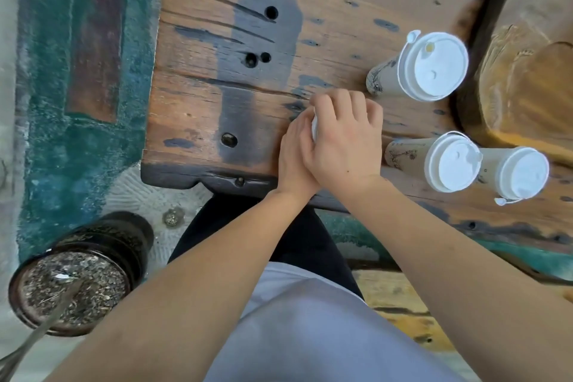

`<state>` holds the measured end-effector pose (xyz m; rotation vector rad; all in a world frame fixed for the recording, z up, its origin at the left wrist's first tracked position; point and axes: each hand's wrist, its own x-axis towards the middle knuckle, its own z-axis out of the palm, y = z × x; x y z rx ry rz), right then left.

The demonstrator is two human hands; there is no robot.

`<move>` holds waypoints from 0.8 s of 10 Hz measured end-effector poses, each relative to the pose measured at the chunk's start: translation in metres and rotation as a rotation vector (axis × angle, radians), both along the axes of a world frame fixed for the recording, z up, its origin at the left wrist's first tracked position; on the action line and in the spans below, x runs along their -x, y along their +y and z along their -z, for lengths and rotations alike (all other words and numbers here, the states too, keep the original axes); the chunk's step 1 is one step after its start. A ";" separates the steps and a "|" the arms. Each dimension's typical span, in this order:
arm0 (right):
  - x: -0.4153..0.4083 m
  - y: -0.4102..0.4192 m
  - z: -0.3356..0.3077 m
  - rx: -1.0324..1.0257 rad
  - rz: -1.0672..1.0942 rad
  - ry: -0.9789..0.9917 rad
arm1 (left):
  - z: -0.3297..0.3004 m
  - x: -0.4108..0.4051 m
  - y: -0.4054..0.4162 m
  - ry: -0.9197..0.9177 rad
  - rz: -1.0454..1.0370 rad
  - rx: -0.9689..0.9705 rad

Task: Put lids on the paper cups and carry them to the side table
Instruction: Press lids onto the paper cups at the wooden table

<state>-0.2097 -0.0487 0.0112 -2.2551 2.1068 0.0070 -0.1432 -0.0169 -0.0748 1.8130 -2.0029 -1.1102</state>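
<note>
My right hand (344, 139) lies on top of a paper cup, its fingers curled down over the white lid (314, 127), of which only a sliver shows. My left hand (293, 155) grips the same cup from the left side, partly under the right hand. The cup's body is hidden by both hands. Three lidded paper cups stand on the worn wooden table (217, 87): one at the upper right (431, 67), and two side by side at the right, the nearer (449, 161) and the farther right one (521, 172).
A large carved wooden block (527, 56) fills the table's right end behind the cups. On the floor at the lower left stands a dark pot (80, 276) of gritty soil with a thin stem. A teal rug (77, 71) covers the floor left of the table.
</note>
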 end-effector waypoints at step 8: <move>0.039 -0.005 0.001 0.019 -0.463 -0.095 | -0.009 -0.008 -0.018 0.017 0.163 0.074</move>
